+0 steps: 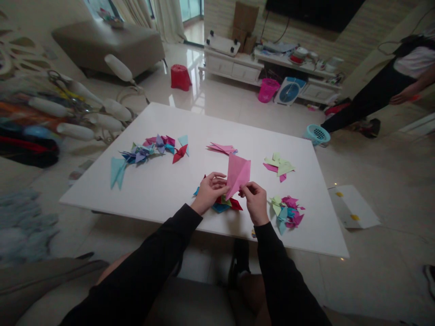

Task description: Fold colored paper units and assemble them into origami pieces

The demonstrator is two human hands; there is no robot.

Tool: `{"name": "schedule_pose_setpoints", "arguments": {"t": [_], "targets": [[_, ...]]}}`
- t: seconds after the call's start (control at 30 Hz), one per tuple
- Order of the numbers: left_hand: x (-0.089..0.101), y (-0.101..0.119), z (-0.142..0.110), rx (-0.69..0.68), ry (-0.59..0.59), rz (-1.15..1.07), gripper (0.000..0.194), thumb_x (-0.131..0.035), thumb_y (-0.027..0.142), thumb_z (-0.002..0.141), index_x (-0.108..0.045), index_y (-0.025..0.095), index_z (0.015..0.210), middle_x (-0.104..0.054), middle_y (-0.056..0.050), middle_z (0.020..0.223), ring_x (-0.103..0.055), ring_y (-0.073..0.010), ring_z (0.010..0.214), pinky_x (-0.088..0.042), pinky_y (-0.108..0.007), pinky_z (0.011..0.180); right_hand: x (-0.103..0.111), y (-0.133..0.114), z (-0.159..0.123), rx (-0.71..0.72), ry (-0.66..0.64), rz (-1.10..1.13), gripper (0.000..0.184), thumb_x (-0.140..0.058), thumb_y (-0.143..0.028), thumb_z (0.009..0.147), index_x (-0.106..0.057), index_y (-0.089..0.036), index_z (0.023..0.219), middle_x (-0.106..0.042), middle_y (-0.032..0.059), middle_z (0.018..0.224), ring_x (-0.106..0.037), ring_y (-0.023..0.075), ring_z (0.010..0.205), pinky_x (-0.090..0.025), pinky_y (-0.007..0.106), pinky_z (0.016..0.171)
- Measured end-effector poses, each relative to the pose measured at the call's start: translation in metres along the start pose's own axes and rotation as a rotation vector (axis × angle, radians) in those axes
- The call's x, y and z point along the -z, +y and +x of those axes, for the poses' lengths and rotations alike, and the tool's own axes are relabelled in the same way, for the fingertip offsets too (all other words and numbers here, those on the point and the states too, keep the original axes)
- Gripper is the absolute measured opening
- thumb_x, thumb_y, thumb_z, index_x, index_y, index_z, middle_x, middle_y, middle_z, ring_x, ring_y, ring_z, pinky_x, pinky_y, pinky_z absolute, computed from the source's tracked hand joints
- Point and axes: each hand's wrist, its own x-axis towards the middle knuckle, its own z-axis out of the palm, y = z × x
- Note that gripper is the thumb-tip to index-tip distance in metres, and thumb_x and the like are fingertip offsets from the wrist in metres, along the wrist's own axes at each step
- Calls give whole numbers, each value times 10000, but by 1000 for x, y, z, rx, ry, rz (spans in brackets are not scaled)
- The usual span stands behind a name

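A folded pink origami paper (239, 174), kite-like with a crease running up it, is held up above the white table (176, 190). At its lower left edge, my left hand (211, 189) grips it with the thumb against the paper and the fingers curled. My right hand (254, 199) pinches the lower right edge between thumb and finger. Beneath the hands lies a partly hidden pile of red, blue and green folded papers (222, 207). Just behind the held paper is a stack of flat pink folded papers (221, 148).
Folded cranes in blue, purple and red (144, 151) cluster at the table's left. Green and pink folded pieces (280, 165) lie at the right, with more colourful cranes (288, 213) nearer me. A blue basket (316, 134) stands past the right edge; a person (387, 86) is beyond.
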Motion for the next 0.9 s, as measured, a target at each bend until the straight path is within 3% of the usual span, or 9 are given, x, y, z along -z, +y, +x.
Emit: {"name": "schedule_pose_setpoints", "arguments": {"t": [0.17,0.3,0.53,0.63,0.73,0.9], "targets": [[-1,2,-1,-24,-29,41,593,-899,225,594,-565,155,1079,-672,-28,903,-647,-113,723,-556,-274,738,1,1,1,13,1,-14,255,-756,-387,770,-622,-191,675,-622,-20,584,-579,139,563,-460,274,584],[0,3,0,3,-40,18,554,-884,243,627,-583,150,1083,-675,-23,884,-657,-119,750,-556,-271,757,2,1,2,27,14,-20,254,-748,-384,774,-626,-188,669,-622,-18,580,-578,140,564,-454,273,578],[1,-5,5,86,47,-248,500,-828,317,677,-550,164,1063,-714,-51,933,-691,-163,726,-588,-326,702,5,4,4,6,56,-13,261,-746,-390,758,-617,-190,650,-604,-24,568,-574,139,569,-455,274,584],[1,-7,5,58,108,-169,421,-822,317,687,-556,163,975,-710,-32,864,-684,-159,708,-581,-315,699,4,6,4,12,54,-10,251,-745,-380,768,-620,-191,660,-608,-24,579,-574,136,581,-452,268,590],[-2,-7,1,-57,140,32,279,-797,288,720,-572,166,833,-677,-10,786,-666,-140,718,-558,-269,712,0,7,3,29,2,-7,251,-737,-403,792,-630,-197,696,-641,-17,640,-589,138,614,-471,270,619],[-15,-5,-12,-164,-18,164,164,-717,284,826,-665,169,930,-716,-60,928,-697,-176,874,-566,-285,795,-8,7,-1,57,-80,-19,192,-720,-382,797,-672,-200,764,-680,-1,727,-619,155,684,-502,288,692]]}}
